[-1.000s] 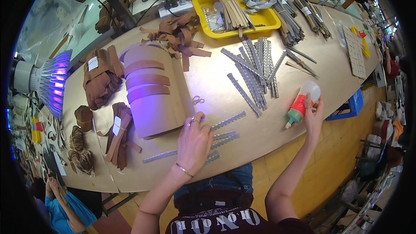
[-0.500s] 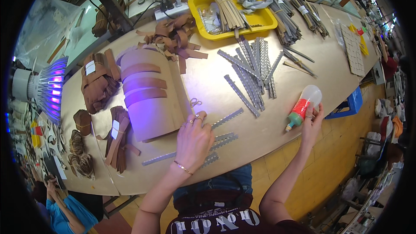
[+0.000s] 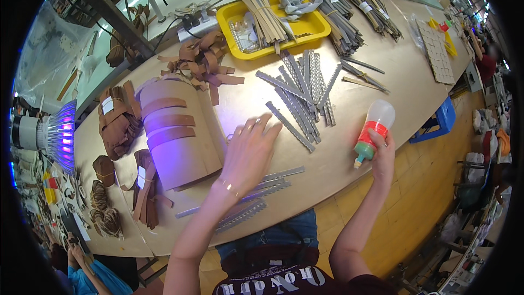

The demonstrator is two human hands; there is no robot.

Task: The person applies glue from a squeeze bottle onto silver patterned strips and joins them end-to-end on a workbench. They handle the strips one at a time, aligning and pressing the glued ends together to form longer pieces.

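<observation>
My left hand (image 3: 252, 150) hovers over the table with its fingers stretched out and nothing visible in them. Its fingertips point toward the loose end of a pile of grey braided strips (image 3: 297, 104). Under and beside its wrist, several more grey strips (image 3: 254, 210) lie in rough rows near the table's front edge. At the right, my right hand (image 3: 383, 158) grips a squeeze bottle (image 3: 380, 113) with a clear body, red label and green cap, its nozzle tilted down. To the left stands a curved tan form (image 3: 202, 114) with three brown bands across it.
A yellow tray (image 3: 245, 53) holding bundled strips sits at the back. Brown strap bundles (image 3: 117, 123) lie at the left, by a finned lamp (image 3: 57, 131) casting purple light. Loose brown straps (image 3: 202, 54) are heaped behind the form. A blue crate (image 3: 439, 125) stands beyond the table's right edge.
My left hand has lifted off the near grey strips and moved away from me, toward the pile, its fingers spreading. The bottle stays in my right hand. The whole view has shifted slightly.
</observation>
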